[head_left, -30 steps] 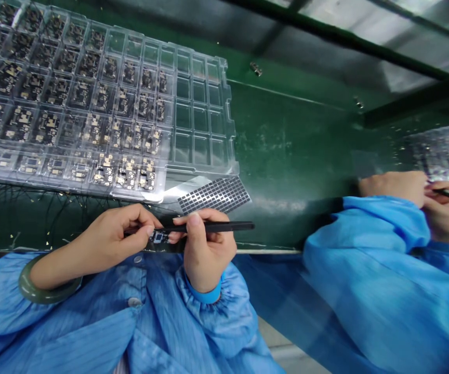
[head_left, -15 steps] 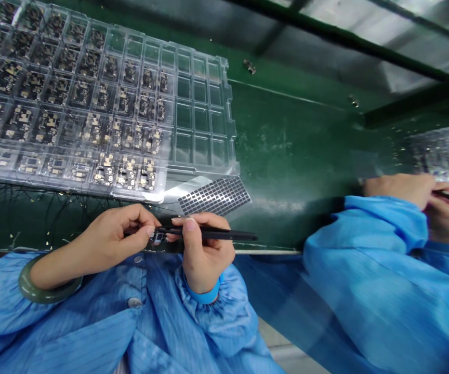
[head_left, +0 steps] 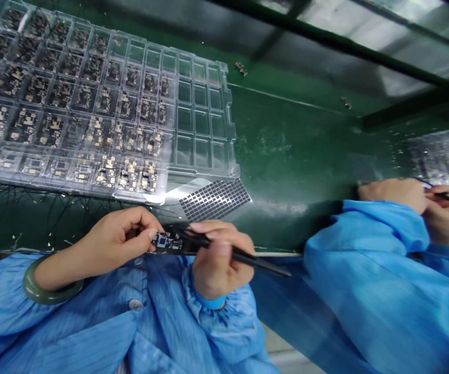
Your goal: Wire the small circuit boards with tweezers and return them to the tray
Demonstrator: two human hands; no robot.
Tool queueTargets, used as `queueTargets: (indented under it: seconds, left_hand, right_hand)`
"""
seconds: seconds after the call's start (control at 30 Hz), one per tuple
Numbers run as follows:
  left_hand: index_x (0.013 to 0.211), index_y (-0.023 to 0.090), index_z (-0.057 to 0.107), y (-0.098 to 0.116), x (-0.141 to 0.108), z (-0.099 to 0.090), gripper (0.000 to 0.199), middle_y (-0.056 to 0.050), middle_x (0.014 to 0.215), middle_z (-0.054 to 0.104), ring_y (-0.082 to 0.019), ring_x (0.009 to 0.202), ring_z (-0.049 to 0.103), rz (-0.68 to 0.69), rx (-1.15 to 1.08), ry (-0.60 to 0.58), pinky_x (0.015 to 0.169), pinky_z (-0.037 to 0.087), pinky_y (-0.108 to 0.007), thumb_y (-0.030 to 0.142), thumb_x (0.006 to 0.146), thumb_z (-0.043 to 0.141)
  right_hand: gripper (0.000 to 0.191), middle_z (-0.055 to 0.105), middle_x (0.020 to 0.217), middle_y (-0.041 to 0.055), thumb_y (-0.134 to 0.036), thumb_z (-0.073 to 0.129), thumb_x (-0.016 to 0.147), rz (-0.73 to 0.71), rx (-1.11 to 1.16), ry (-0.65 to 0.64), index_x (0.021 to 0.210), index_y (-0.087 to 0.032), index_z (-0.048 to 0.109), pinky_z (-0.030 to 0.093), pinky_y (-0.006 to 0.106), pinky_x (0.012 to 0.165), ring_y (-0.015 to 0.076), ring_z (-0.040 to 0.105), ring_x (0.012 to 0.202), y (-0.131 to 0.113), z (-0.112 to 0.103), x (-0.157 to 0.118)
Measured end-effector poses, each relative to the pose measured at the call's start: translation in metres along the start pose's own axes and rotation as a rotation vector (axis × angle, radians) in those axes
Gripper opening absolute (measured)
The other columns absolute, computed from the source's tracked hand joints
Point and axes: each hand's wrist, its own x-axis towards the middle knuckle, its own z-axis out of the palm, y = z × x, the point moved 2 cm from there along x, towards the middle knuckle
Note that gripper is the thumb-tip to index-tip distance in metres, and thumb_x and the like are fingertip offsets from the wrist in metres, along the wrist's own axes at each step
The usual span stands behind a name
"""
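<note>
Shifted right and down since the earlier frame, the right hand (head_left: 223,264) grips tilted black tweezers (head_left: 265,265), and I see more of the small circuit board (head_left: 162,240). The left hand (head_left: 127,236) pinches that board's left end at the bench edge (head_left: 271,253). Many boards sit in the clear tray (head_left: 162,199); I judge this one unfinished, being in hand. How many others are done, I cannot tell. I can read no label or brand.
</note>
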Motion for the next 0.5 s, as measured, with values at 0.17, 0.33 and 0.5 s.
queueTargets:
  seconds: [0.17, 0.33, 0.5]
  left_hand:
    - [0.082, 0.015, 0.055, -0.0003, -0.0003, 0.0001, 0.015, -0.005, 0.09, 0.063, -0.007, 0.054, 0.05, 0.08, 0.051, 0.098, 0.051, 0.043, -0.021, 0.025, 0.09, 0.047]
    - [0.082, 0.016, 0.055, -0.0016, -0.0015, 0.0001, 0.015, -0.005, 0.09, 0.063, -0.007, 0.055, 0.048, 0.118, 0.066, 0.107, 0.051, 0.043, -0.02, 0.024, 0.091, 0.047]
    - [0.083, 0.016, 0.055, -0.0036, -0.0007, -0.0001, 0.015, -0.005, 0.092, 0.062, -0.007, 0.055, 0.049, 0.115, 0.083, 0.113, 0.051, 0.043, -0.02, 0.025, 0.092, 0.047]
  right_hand:
    - [0.02, 0.064, 0.091, 0.0035, -0.03, 0.04, 0.097, 0.033, 0.034, 0.058, 0.084, -0.023, 0.055, 0.049, 0.034, 0.07, 0.0167, 0.06, 0.077, -0.0049, -0.005, 0.0069]
    - [0.031, 0.063, 0.097, 0.0051, -0.043, 0.033, 0.098, 0.034, 0.112, 0.015, 0.091, -0.025, 0.057, 0.052, 0.038, 0.079, 0.019, 0.061, 0.088, -0.0017, -0.0046, 0.0069]
    - [0.039, 0.062, 0.078, 0.0014, -0.053, 0.03, 0.096, 0.091, 0.2, 0.077, 0.091, -0.026, 0.057, 0.055, 0.03, 0.063, 0.0153, 0.064, 0.071, -0.0013, -0.0035, 0.0096]
